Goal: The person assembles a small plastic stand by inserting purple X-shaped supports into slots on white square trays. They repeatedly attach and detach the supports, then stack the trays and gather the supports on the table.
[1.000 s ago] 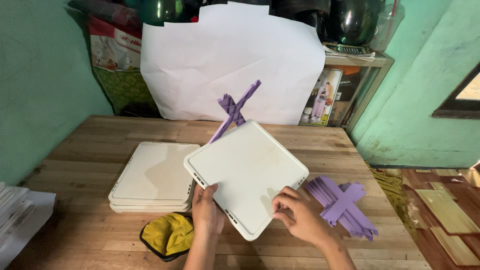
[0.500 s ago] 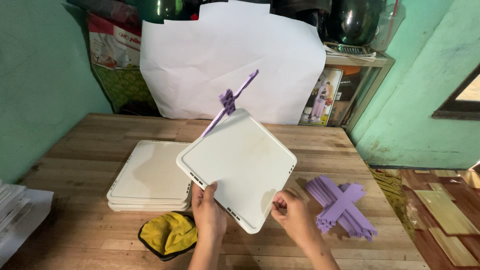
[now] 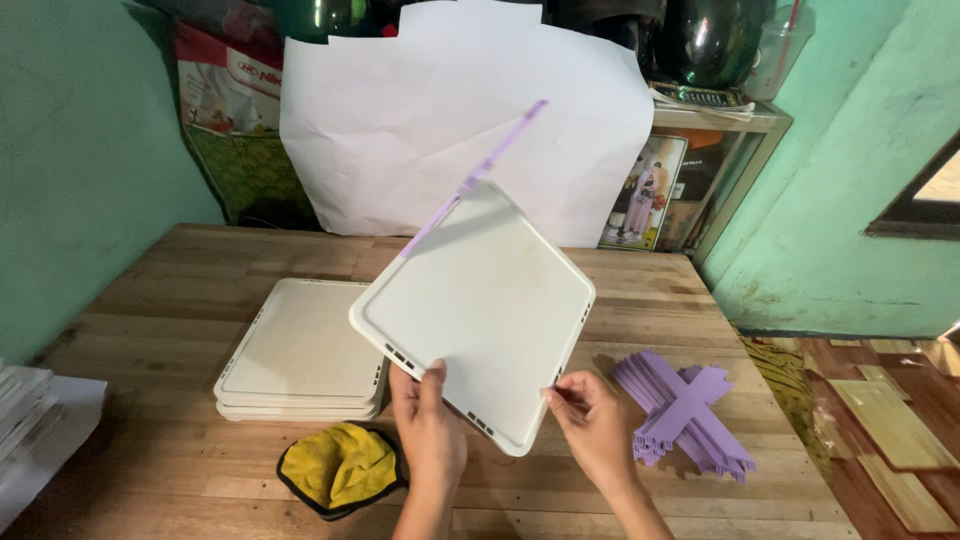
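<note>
I see a wooden table (image 3: 640,300) filling most of the view, with a big sheet of white paper (image 3: 440,130) propped against the clutter at its far edge. Over the middle of the table I hold a white square plastic panel (image 3: 475,305) tilted up on one corner, its flat face toward me and clear of the tabletop. A purple cross-shaped plastic piece (image 3: 480,172) sticks out from behind the panel's upper edge, seen almost edge-on. On the table to the left lies a stack of white panels (image 3: 300,350) of the same kind, lying flat. To the right, near the table's edge, sits a pile of purple cross pieces (image 3: 685,410). A yellow cloth (image 3: 335,468) with a dark rim lies just below the stack. My left hand (image 3: 430,430) grips the panel's lower left edge, thumb on the face. My right hand (image 3: 592,425) pinches the lower right edge with the fingertips. The hands are apart, both clamped on the panel.
</note>
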